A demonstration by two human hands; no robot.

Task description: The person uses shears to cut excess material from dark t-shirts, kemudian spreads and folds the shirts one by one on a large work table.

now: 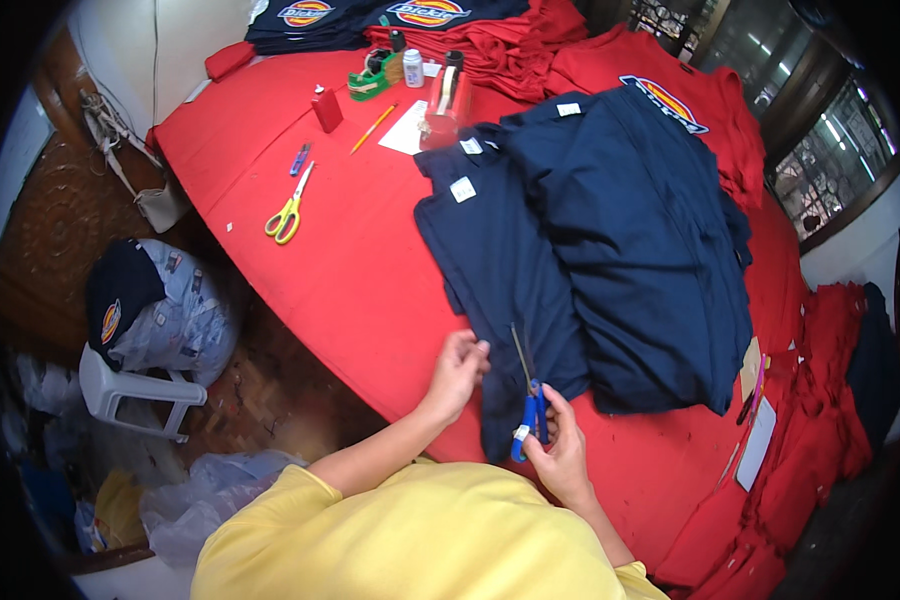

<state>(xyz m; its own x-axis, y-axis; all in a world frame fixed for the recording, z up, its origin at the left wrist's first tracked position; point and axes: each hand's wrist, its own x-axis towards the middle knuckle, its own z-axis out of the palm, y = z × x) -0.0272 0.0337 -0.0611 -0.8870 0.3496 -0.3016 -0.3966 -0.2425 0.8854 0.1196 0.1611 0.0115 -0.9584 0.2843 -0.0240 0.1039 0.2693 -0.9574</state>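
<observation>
My right hand (562,452) grips blue-handled scissors (532,405), with the narrow blades pointing away from me over the navy cloth. My left hand (457,374) is beside the left edge of that cloth, its fingers curled in toward the thumb. Whether anything is pinched between them is too small to see. Under the blades lies a long dark navy garment piece (500,250) with small white stickers at its far end. To its right rests a larger folded pile of navy garments (635,250), also with a white sticker.
Yellow-handled scissors (286,218), a blue cutter (300,160), a pencil (374,128) and a red bottle (326,110) lie or stand on the red-covered table (310,285). A green tape dispenser (372,82) is farther back. Red garments (660,70) surround the far side. A white stool (135,395) stands left.
</observation>
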